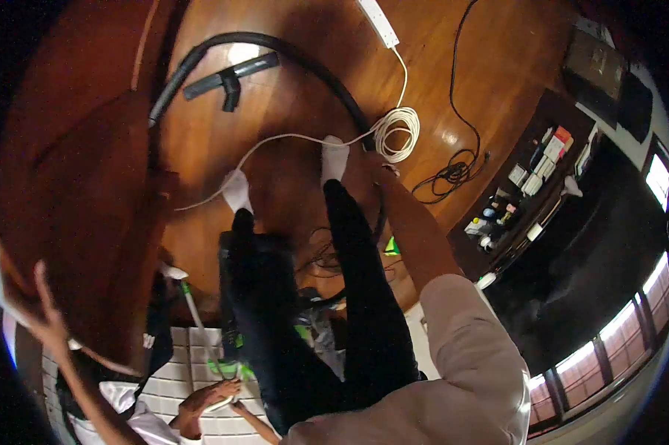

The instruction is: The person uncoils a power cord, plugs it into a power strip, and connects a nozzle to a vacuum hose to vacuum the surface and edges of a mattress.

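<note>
My right hand (381, 167) is closed around a black vacuum hose (305, 63), right beside a coil of white cable (397, 135). The hose loops across the wooden floor, and a black floor nozzle (231, 80) lies inside the loop. The coil's cable runs to a white power strip (379, 24); its other end crosses over my white-socked feet. At far left, my left hand (49, 322) has its fingers spread against brown wooden furniture (75, 245); whether it grips an edge is hard to see. Dark equipment (264, 259) stands partly behind my legs.
A black cable (453, 174) lies in a tangle to the right. Beyond it, a dark shelf (468, 215) carries boxes and small bottles. At lower left, another person's hand (214, 394) holds something white near a white stick (193, 308) with green parts.
</note>
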